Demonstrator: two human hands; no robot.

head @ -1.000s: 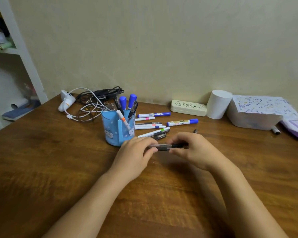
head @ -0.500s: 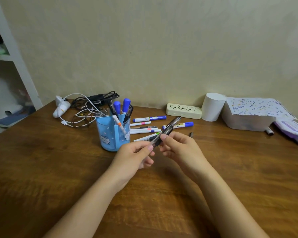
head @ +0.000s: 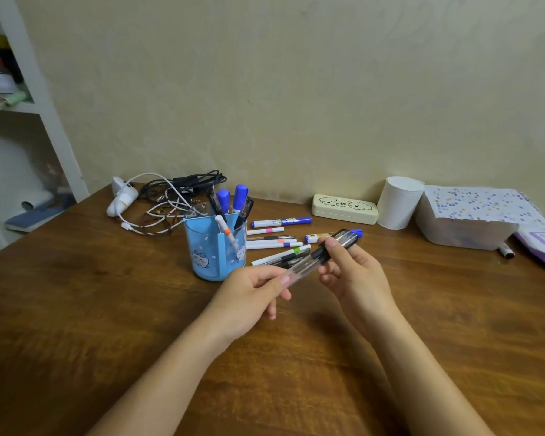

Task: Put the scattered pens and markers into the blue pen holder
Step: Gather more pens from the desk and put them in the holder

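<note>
- The wooden table [head: 76,309] lies under both hands and carries everything else.
- The blue pen holder [head: 214,247] stands upright just beyond and to the outer side of the left hand, with several pens and markers already standing in it, tips leaning slightly.
- The left hand [head: 249,297] has thumb and fingers closed on the lower, near end of a clear pen.
- The right hand [head: 353,275] is clamped with its fingertips on the upper part of the same pen, near the dark grip.
- The clear-bodied pen [head: 315,256] is held above the table between the two hands; its long axis runs diagonally, low end at the left hand, high end pointing away and toward the right, past the right fingertips.
- The scattered markers [head: 274,237] lie flat just beyond both hands, next to the holder, mostly with long axes running left to right; one blue-capped marker [head: 282,221] lies farthest back.
- A dark pen [head: 290,262] lies just behind the held one, partly hidden.
</note>
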